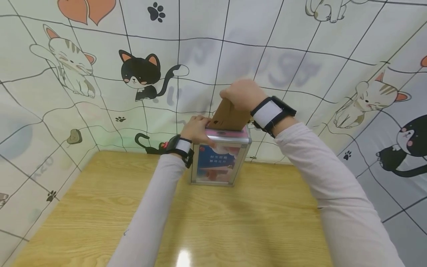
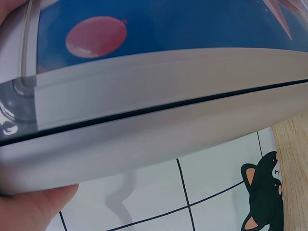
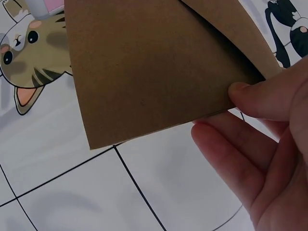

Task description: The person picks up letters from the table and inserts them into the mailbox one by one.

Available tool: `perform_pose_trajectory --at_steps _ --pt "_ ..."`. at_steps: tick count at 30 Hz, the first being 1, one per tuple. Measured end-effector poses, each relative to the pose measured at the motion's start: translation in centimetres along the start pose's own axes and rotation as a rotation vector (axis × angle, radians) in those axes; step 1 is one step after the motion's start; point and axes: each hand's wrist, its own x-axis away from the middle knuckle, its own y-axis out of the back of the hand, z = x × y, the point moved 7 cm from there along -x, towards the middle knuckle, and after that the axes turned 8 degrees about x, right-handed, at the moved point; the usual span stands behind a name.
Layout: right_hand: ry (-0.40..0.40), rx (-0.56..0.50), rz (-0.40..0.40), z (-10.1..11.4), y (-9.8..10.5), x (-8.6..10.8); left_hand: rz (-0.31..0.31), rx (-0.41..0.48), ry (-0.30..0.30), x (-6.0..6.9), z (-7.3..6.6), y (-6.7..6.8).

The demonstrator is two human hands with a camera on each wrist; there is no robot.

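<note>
A metal-framed suggestion box (image 1: pixel 220 138) stands upright against the patterned backdrop, with a pink top and a blue and pink picture (image 1: pixel 215 155) on its front. My left hand (image 1: pixel 196 129) grips its upper left corner; the left wrist view shows a fingertip at the silvery frame (image 2: pixel 159 91). Above the box, my right hand (image 1: pixel 243 94) pinches a brown paper envelope (image 1: pixel 228 118) between thumb and fingers. The envelope tilts, its lower end meeting the box top; how far it reaches inside is hidden. In the right wrist view, a flap stands slightly away from the envelope (image 3: pixel 144 72).
The box stands at the far side of a wood-grain table (image 1: pixel 213 222). A white gridded backdrop (image 1: pixel 200 55) with cartoon cats rises behind and along both sides. Both wrists wear black and white straps (image 1: pixel 270 114).
</note>
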Motion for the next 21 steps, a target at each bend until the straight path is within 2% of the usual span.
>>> perform_pose_trajectory --at_steps 8,15,21 --pt "-0.008 -0.065 0.044 0.6 -1.8 0.1 -0.003 0.001 -0.003 -0.2 -0.1 -0.1" --pt "-0.129 -0.093 0.252 0.0 -5.2 1.2 -0.022 -0.010 -0.002 -0.5 0.1 -0.2" --pt "-0.161 -0.106 0.249 -0.1 -7.8 2.0 -0.033 -0.014 -0.002 -0.4 0.1 -0.3"
